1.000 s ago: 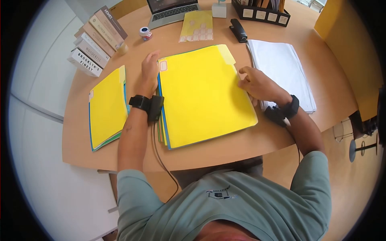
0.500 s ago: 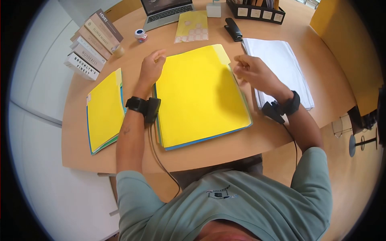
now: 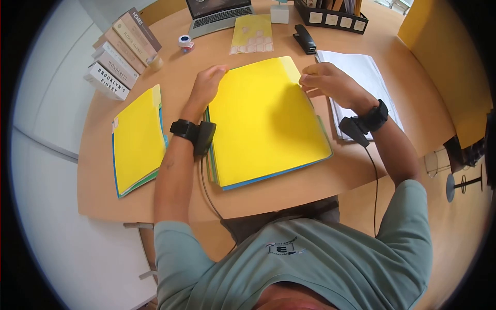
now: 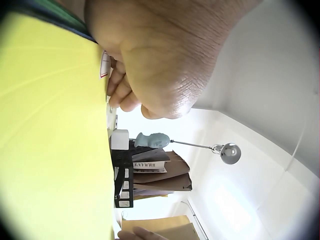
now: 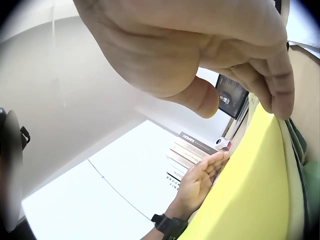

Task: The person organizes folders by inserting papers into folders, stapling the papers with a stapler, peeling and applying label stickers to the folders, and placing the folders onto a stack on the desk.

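A stack of folders with a yellow one on top [image 3: 266, 129] lies before me, with blue and green edges showing beneath. My left hand [image 3: 206, 88] is at its upper left edge; in the left wrist view the fingers [image 4: 121, 90] reach along the side, near a red-edged label [image 4: 104, 65]. At the upper right edge is my right hand [image 3: 336, 85]. Its fingertips [image 5: 282, 102] meet the folder edge in the right wrist view, while the thumb [image 5: 200, 100] stays off the yellow cover. Neither hand curls round the stack.
Another yellow-topped folder stack [image 3: 137, 139] lies left, below a row of books [image 3: 121, 54]. White papers [image 3: 356, 72] are at right, with a black stapler [image 3: 305, 40] above. Farther back are a label sheet [image 3: 251, 33], tape rolls [image 3: 186, 43], laptop [image 3: 222, 18] and black organizer [image 3: 330, 19].
My right hand has risen along the stack's right edge toward the tab. The left hand has shifted right over the upper left corner. The lower sheets' edges show differently, more blue at the bottom.
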A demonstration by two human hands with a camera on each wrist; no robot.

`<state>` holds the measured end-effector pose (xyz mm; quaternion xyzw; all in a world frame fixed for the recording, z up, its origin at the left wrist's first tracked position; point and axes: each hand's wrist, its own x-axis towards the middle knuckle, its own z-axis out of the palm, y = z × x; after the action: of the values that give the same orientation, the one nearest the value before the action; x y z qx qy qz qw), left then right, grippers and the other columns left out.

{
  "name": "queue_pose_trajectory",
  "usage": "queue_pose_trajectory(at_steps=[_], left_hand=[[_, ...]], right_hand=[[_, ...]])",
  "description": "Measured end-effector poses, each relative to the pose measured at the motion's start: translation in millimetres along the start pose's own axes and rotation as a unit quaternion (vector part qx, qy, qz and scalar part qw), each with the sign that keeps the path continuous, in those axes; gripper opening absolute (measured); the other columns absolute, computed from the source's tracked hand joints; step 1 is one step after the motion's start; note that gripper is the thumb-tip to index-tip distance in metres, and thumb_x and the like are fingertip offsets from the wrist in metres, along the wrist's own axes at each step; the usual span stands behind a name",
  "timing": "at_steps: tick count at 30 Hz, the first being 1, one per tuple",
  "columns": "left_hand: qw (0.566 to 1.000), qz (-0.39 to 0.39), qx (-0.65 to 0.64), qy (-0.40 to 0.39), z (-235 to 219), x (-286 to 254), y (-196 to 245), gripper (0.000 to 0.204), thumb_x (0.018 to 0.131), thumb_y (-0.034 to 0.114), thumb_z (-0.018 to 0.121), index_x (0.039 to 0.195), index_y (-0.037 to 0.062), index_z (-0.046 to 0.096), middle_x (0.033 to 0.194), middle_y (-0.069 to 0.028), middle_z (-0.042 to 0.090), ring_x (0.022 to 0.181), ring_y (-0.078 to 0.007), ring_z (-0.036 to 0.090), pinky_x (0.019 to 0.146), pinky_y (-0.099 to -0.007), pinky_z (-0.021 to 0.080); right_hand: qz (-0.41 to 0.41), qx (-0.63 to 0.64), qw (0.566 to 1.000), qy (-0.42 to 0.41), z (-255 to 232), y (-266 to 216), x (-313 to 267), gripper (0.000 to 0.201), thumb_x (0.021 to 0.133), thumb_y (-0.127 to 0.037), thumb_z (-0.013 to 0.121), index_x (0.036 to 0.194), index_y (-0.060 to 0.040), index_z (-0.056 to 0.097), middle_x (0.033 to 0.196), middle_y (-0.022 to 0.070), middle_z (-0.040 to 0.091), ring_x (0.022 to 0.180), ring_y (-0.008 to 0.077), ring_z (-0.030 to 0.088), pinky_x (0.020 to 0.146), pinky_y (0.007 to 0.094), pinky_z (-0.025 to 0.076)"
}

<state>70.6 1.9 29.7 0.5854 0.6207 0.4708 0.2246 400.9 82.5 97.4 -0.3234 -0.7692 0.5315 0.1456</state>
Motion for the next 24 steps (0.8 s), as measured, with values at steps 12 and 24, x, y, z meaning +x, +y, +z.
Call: queue_pose_trajectory(at_steps=[12, 24], left_hand=[[0.998, 0.021, 0.066, -0.011, 2.2, 4.4, -9.7, 0.043, 0.098, 0.03, 0.051, 0.117, -0.007, 0.061, 0.114, -0.0185, 0.067, 0.109, -0.0266, 0.063, 0.093, -0.0327, 0.046], [0.97, 0.017, -0.235, 0.066, -5.2, 9.1, -10.4, 0.036, 0.098, 0.028, 0.051, 0.112, -0.0032, 0.062, 0.107, -0.0092, 0.067, 0.102, -0.0209, 0.061, 0.094, -0.0323, 0.045]], right_hand=[[0.056, 0.022, 0.998, -0.018, -1.1, -28.0, 8.5, 0.03, 0.092, -0.023, 0.06, 0.099, 0.0061, 0.059, 0.093, 0.0117, 0.062, 0.085, 0.0214, 0.065, 0.082, 0.03, 0.055], [-0.146, 0.325, 0.924, -0.14, 10.6, -71.1, 25.3, 0.037, 0.1, -0.026, 0.052, 0.124, 0.0022, 0.056, 0.116, 0.0112, 0.064, 0.1, 0.0197, 0.064, 0.088, 0.0341, 0.052]])
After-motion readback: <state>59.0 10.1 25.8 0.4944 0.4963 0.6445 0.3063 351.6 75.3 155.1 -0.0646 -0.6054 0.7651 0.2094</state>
